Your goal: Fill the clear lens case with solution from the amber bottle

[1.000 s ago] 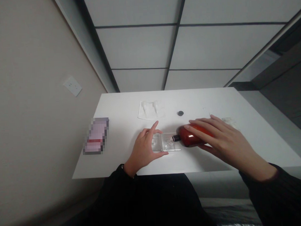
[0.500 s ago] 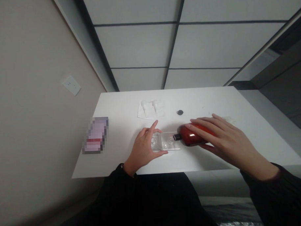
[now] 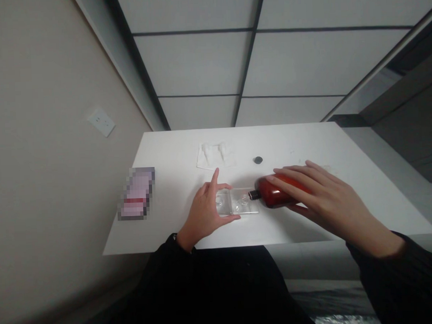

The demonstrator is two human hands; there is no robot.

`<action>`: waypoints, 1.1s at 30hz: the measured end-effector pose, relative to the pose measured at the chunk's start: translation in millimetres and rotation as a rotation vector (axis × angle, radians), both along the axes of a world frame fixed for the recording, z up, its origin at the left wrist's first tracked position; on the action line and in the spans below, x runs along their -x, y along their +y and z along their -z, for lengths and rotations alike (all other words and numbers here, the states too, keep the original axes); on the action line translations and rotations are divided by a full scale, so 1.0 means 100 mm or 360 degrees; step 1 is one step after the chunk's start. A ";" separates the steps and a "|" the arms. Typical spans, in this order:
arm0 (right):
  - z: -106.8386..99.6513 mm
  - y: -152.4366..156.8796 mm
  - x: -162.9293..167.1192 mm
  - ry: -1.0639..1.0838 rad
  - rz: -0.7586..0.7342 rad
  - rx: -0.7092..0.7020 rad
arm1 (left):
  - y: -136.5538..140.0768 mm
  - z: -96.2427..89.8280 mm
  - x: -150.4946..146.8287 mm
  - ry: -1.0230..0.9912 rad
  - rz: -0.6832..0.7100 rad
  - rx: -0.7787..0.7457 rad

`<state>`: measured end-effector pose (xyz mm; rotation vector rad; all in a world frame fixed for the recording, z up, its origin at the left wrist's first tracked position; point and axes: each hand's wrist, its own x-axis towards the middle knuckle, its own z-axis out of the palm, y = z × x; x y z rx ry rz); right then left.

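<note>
My left hand (image 3: pixel 205 208) grips the left part of a clear plastic case (image 3: pixel 241 207), thumb along its near side and fingers at its far side, with the index finger raised. The case lies flat on the white table and shows round shapes in its two halves. My right hand (image 3: pixel 323 196) is closed around a red bottle (image 3: pixel 273 192) tipped on its side. The bottle's dark threaded neck (image 3: pixel 254 195) has no cap on it and points left, over the right end of the case. Whether liquid comes out cannot be made out.
A small dark cap (image 3: pixel 258 160) lies beyond the bottle. Farther back, a white sheet (image 3: pixel 202 161) carries two small white dropper-like pieces (image 3: pixel 221 150). A blurred pink object (image 3: pixel 137 193) sits at the left edge of the white table (image 3: pixel 174 182). A wall stands on the left.
My left index finger has shifted slightly to the left. The bottle and the case stay nearly in place; the whole view has shifted slightly.
</note>
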<state>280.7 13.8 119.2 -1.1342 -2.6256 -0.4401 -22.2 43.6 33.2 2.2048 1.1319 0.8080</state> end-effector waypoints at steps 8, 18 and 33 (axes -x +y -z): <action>-0.01 0.01 0.00 -0.0013 0.0001 -0.0014 | 0.00 0.04 -0.02 -0.0079 -0.0026 -0.0021; -0.04 0.02 0.00 -0.0023 -0.0015 -0.0033 | 0.01 0.06 -0.02 -0.0118 -0.0013 -0.0062; -0.07 0.03 0.00 -0.0072 -0.0040 -0.0102 | 0.02 0.06 0.00 -0.0106 -0.0013 -0.0097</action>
